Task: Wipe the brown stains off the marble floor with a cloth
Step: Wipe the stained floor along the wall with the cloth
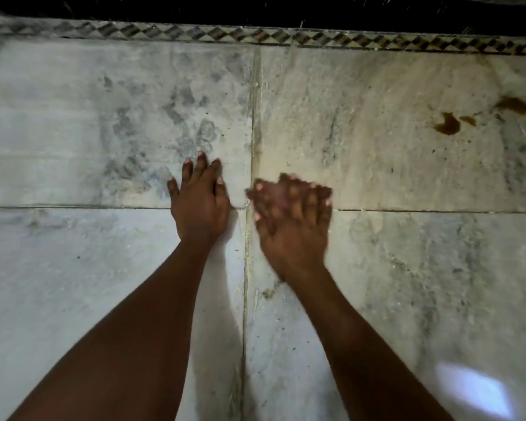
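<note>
Brown liquid stains (447,124) lie on grey-white marble floor (377,147), well beyond and right of blurred right hand (292,220); its finger state cannot be told. Left hand (199,202) rests flat, fingers spread.

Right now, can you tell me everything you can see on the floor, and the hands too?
Marble floor: four big slabs meeting at a joint, white-grey, filling the view.
Brown stains: about three, brown, far right slab.
Patterned border: one strip, dark and pale, along the far edge.
Cloth: none in view.
Left hand: one, fingers straight, flat on the floor by the joint.
Right hand: one, blurred, fingers spread, holding nothing visible.
</note>
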Action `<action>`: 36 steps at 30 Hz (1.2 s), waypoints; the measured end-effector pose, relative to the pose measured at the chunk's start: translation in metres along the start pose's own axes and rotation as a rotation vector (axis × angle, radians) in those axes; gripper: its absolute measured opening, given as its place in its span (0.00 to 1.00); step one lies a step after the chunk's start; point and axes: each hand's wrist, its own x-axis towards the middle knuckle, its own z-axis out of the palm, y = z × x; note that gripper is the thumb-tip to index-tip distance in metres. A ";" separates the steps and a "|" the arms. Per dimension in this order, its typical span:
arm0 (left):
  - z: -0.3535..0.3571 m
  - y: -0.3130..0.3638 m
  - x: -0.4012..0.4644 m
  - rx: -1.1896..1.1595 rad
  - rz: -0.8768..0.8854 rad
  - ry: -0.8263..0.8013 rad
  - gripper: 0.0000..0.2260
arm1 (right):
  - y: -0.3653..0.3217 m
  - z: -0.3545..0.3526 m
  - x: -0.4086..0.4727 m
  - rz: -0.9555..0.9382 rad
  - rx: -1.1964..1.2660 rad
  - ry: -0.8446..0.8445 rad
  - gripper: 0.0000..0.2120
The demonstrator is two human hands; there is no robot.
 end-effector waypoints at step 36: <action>-0.037 -0.054 -0.034 0.107 0.084 0.013 0.25 | 0.023 -0.017 -0.119 -0.672 -0.149 -0.153 0.29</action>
